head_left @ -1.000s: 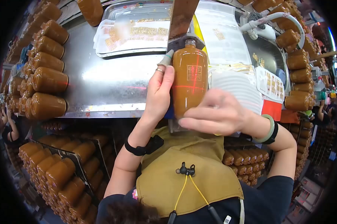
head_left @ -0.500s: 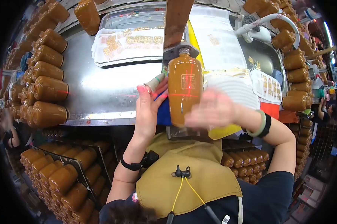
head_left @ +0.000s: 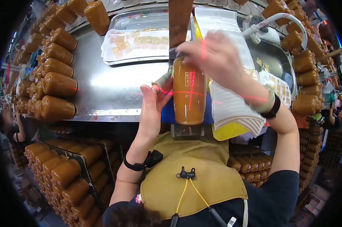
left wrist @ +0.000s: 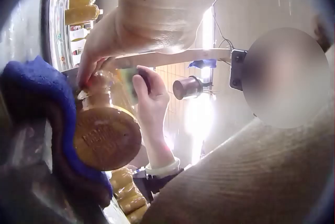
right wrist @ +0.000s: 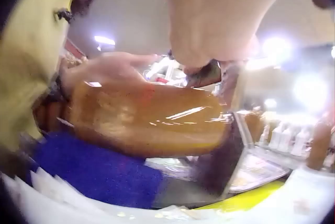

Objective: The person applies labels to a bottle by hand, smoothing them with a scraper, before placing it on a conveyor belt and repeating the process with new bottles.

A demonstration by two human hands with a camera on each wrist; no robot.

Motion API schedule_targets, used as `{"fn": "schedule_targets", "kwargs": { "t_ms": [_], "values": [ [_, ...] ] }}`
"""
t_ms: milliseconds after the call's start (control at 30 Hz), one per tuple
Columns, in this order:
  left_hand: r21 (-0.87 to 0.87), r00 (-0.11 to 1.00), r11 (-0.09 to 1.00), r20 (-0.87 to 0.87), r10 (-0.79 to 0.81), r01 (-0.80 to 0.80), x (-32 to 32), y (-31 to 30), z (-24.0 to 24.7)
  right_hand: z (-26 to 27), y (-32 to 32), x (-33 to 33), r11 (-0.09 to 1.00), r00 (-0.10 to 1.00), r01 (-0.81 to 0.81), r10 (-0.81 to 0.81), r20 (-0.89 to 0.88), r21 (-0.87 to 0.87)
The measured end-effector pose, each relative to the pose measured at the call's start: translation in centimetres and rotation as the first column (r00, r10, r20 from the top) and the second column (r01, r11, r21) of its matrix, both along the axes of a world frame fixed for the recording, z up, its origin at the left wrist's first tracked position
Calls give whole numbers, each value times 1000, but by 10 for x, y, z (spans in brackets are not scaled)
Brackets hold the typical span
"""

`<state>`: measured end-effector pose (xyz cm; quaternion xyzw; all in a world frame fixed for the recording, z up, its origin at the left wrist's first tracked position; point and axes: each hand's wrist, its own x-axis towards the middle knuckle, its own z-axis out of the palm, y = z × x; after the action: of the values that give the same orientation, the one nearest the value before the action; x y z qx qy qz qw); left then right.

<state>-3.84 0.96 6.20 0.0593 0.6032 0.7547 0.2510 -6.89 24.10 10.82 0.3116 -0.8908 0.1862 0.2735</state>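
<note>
A glossy brown bottle (head_left: 189, 104) lies on a blue pad (right wrist: 99, 169), its neck pointing away from the person and a square gold-lined decal on its face. Red laser lines cross over it. The left hand (head_left: 152, 113) is along the bottle's left side, thumb raised and fingers extended against it; finger covers sit on its fingertips. Over the neck end reaches the right hand (head_left: 216, 56), blurred in the head view. Between its thumb and fingers it pinches a small dark flat piece (right wrist: 205, 75), seen in the right wrist view.
Decal sheets lie on a metal tray (head_left: 137, 58) at the back left. Stacked white sheets (head_left: 231, 102) are right of the bottle, near a sink with a white faucet (head_left: 273, 19). Brown bottles (head_left: 59, 83) line both sides. A wooden post (head_left: 179, 22) stands beyond the neck.
The right hand has swept from the bottle's lower end up to its neck. The left thumb has come off the bottle, and that hand has shifted toward the person.
</note>
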Motion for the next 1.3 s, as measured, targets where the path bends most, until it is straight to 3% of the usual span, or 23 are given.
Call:
{"fn": "schedule_targets", "kwargs": {
  "t_ms": [67,100,233,267,300,367,433,500,567,667,700,767,833,900,967,1033,1067,1100,1167,1300],
  "values": [
    [-15,1000,1000,5,10,-10,-1,-1,-1,4,24,-11,987,961,51,-6,-277,156],
    [-7,1000,1000,11,-12,12,-4,-5,-6,-1,23,-3,987,960,53,-8,-279,152],
    [-29,998,999,50,-41,42,-7,-1,3,-36,-6,64,922,903,-387,379,-202,3],
    [-33,998,999,53,-41,43,-9,-1,-2,-18,-15,77,904,904,-427,428,-23,11],
    [21,996,998,72,-54,53,-11,-3,-11,-17,-16,72,905,905,-426,426,-23,4],
    [65,993,995,94,-75,69,-12,-3,-14,-18,-8,51,992,994,-101,104,32,-77],
    [-12,998,999,34,-47,47,-11,1,-8,-9,17,18,965,949,261,-252,-191,20],
    [-6,998,999,36,-46,46,-12,3,-10,19,27,6,947,873,321,-297,-387,-3],
    [5,998,1000,57,-25,25,-13,9,-14,25,26,14,947,868,314,-315,-384,-67],
    [158,989,982,84,-121,107,-12,20,-12,22,17,37,881,912,350,-398,-99,-318],
    [158,989,982,83,-121,107,-10,23,-10,20,16,46,881,912,349,-398,-100,-319],
    [-7,987,996,-129,-95,95,-7,26,-6,13,18,59,762,897,423,-430,106,-490],
    [26,994,996,-73,-84,87,-8,26,-9,4,24,71,743,879,463,-455,143,-483],
    [118,995,993,-95,12,0,-5,30,-9,-9,28,79,609,839,530,-475,264,-590],
    [165,996,986,-90,20,-5,-8,33,-10,-17,29,84,576,840,531,-456,294,-621],
    [98,992,995,-128,-16,29,-11,33,-14,-22,25,90,453,849,517,-380,367,-727],
    [144,995,989,-100,-20,34,-13,33,-18,-22,23,94,395,855,511,-321,406,-763],
    [140,995,989,-98,-23,37,-16,30,-20,-23,21,96,391,854,514,-322,409,-764],
    [185,987,974,70,-144,129,-24,23,-24,-24,17,99,356,864,497,-290,412,-791],
    [259,958,948,168,-233,185,-31,16,-22,-28,13,103,322,861,498,-292,416,-806]
  ]
}}
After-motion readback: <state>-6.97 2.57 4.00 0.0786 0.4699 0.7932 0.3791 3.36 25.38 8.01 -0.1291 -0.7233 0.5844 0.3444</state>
